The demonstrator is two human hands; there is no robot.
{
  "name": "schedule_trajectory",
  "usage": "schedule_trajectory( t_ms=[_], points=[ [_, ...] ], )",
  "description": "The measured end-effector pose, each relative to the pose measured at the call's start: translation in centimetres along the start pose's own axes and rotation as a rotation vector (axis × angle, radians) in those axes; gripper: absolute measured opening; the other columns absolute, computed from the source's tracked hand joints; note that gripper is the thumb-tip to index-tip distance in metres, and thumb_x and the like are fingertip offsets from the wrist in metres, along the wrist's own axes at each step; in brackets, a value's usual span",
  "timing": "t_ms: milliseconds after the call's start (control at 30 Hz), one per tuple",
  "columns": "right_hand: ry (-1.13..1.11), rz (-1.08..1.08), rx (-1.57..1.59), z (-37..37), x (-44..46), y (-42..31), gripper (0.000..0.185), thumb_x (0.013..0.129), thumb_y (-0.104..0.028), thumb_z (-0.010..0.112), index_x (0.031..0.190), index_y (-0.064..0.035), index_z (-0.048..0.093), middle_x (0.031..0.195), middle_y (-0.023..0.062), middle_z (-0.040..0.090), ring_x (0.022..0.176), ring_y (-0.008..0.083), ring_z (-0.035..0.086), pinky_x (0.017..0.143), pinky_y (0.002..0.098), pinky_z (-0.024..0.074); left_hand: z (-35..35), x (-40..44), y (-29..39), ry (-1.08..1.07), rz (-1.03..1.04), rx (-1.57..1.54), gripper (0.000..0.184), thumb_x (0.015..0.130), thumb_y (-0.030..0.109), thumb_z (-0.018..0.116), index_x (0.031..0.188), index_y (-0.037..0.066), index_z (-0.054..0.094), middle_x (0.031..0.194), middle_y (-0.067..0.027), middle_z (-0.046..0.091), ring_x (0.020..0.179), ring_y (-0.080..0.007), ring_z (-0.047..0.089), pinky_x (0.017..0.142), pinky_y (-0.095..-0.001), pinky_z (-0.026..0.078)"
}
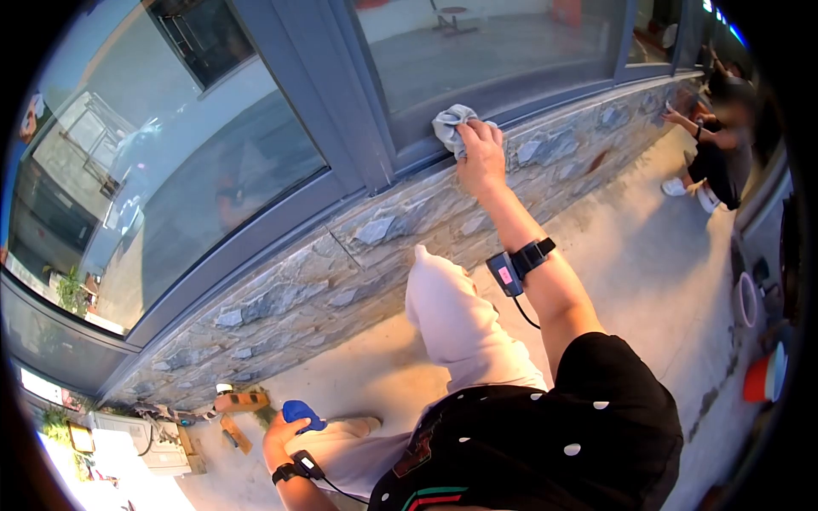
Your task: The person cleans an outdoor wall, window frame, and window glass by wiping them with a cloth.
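My right hand is closed on a crumpled light grey cloth, pressed at the lower corner of a grey window frame. Behind the cloth is the window glass, and just beneath it runs the top of a rough stone wall. Low on the left, near my knee, my left hand has its fingers wrapped round a blue object that looks like a bunched cloth. Each wrist wears a black strap with a small cabled box.
Another person crouches farther along the wall at the right. A red bucket and a white basin stand at the right edge. Bricks and a wooden piece lie on the ground at lower left.
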State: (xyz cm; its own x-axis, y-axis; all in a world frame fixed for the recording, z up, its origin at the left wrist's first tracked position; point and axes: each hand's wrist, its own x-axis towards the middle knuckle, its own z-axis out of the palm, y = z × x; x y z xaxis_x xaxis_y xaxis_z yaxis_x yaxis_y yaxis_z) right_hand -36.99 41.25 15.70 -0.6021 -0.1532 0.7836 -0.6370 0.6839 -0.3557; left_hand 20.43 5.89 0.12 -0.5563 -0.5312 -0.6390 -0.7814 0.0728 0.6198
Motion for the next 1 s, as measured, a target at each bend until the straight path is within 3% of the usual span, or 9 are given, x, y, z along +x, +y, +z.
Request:
schedule_trajectory(
  t_ms=[133, 233, 300, 433, 567, 667, 833, 900, 1000],
  points=[
    [-0.225, -0.394, 0.235, -0.5, -1.9, -5.6, 0.053, 0.062, 0.007, 0.061, 0.112, -0.0101, 0.063, 0.123, 0.0118, 0.053, 0.11, 0.0351, 0.049, 0.093, 0.0419, 0.0446, 0.3, 0.5, 0.3, 0.019, -0.009, -0.015, 0.053, 0.07, 0.016, 0.082, 0.117, 0.005, 0.06, 0.105, -0.0054, 0.069, 0.095, -0.0154, 0.065, 0.086, -0.0322, 0.052],
    [-0.183, -0.363, 0.314, -1.6, -2.0, -6.3, 0.048, 0.065, 0.006, 0.06, 0.11, -0.0106, 0.064, 0.124, 0.0114, 0.053, 0.11, 0.0341, 0.05, 0.092, 0.042, 0.0452, 0.4, 0.8, 0.5, 0.039, -0.026, -0.005, 0.053, 0.07, 0.016, 0.082, 0.117, 0.005, 0.06, 0.105, -0.0056, 0.069, 0.095, -0.0155, 0.065, 0.087, -0.0323, 0.052],
    [-0.164, -0.341, 0.044, -1.2, -1.7, -4.4, 0.043, 0.069, -0.001, 0.063, 0.11, -0.0143, 0.063, 0.125, 0.0093, 0.05, 0.112, 0.0307, 0.049, 0.09, 0.0416, 0.0456, 0.5, 0.7, 0.7, 0.092, -0.013, 0.066, 0.053, 0.07, 0.016, 0.082, 0.116, 0.005, 0.06, 0.104, -0.0058, 0.069, 0.095, -0.0161, 0.065, 0.087, -0.0325, 0.052],
    [-0.152, -0.43, -0.027, -1.3, -1.2, 1.1, 0.038, 0.072, -0.002, 0.06, 0.108, -0.0158, 0.063, 0.126, 0.0089, 0.05, 0.112, 0.0307, 0.049, 0.088, 0.0419, 0.0467, 0.6, -0.4, 2.2, 0.082, -0.029, 0.05, 0.054, 0.069, 0.016, 0.082, 0.117, 0.005, 0.059, 0.105, -0.0066, 0.069, 0.095, -0.0169, 0.065, 0.087, -0.033, 0.052],
    [-0.104, 0.01, -0.131, -3.0, 0.5, 8.2, 0.047, 0.072, 0.001, 0.062, 0.115, -0.0149, 0.061, 0.127, 0.0108, 0.05, 0.116, 0.0352, 0.046, 0.095, 0.0407, 0.0452, 0.8, -1.3, 1.9, 0.099, -0.033, 0.025, 0.055, 0.07, 0.015, 0.082, 0.118, 0.005, 0.058, 0.106, -0.0074, 0.068, 0.095, -0.0176, 0.065, 0.086, -0.0335, 0.052],
    [0.205, 0.511, -0.021, -1.6, 1.2, 14.6, 0.048, 0.075, -0.004, 0.056, 0.123, -0.01, 0.057, 0.126, 0.0186, 0.053, 0.119, 0.0384, 0.046, 0.098, 0.0445, 0.0416, 0.7, -1.6, 1.3, 0.119, -0.018, -0.007, 0.054, 0.07, 0.015, 0.082, 0.118, 0.005, 0.058, 0.106, -0.0073, 0.067, 0.095, -0.0179, 0.064, 0.085, -0.0337, 0.052],
    [-0.028, 0.974, 0.16, 1.5, -1.0, 17.0, 0.048, 0.078, -0.01, 0.054, 0.125, -0.0021, 0.052, 0.119, 0.0253, 0.059, 0.114, 0.0401, 0.056, 0.097, 0.0424, 0.0431, 0.9, -2.9, 2.7, 0.099, -0.041, 0.014, 0.06, 0.071, 0.017, 0.081, 0.124, 0.004, 0.054, 0.11, -0.0056, 0.066, 0.1, -0.0163, 0.062, 0.092, -0.0335, 0.049],
    [0.057, 1.047, 0.327, 2.8, -2.8, 14.4, 0.045, 0.078, -0.01, 0.053, 0.122, -0.001, 0.052, 0.119, 0.0264, 0.058, 0.114, 0.0404, 0.055, 0.095, 0.0421, 0.044, 0.5, -1.8, 1.3, 0.127, -0.025, 0.042, 0.052, 0.071, 0.015, 0.081, 0.117, 0.005, 0.059, 0.105, -0.0063, 0.068, 0.095, -0.0174, 0.064, 0.087, -0.0336, 0.051],
    [0.05, 0.921, 0.333, 4.2, -4.6, 8.1, 0.04, 0.077, -0.012, 0.055, 0.114, 0.0016, 0.05, 0.115, 0.0279, 0.053, 0.112, 0.0439, 0.05, 0.098, 0.0468, 0.0391, 0.3, -0.8, 0.7, 0.089, -0.013, 0.023, 0.052, 0.071, 0.015, 0.082, 0.116, 0.005, 0.059, 0.105, -0.006, 0.068, 0.095, -0.0173, 0.064, 0.087, -0.0337, 0.051]
  ],
)
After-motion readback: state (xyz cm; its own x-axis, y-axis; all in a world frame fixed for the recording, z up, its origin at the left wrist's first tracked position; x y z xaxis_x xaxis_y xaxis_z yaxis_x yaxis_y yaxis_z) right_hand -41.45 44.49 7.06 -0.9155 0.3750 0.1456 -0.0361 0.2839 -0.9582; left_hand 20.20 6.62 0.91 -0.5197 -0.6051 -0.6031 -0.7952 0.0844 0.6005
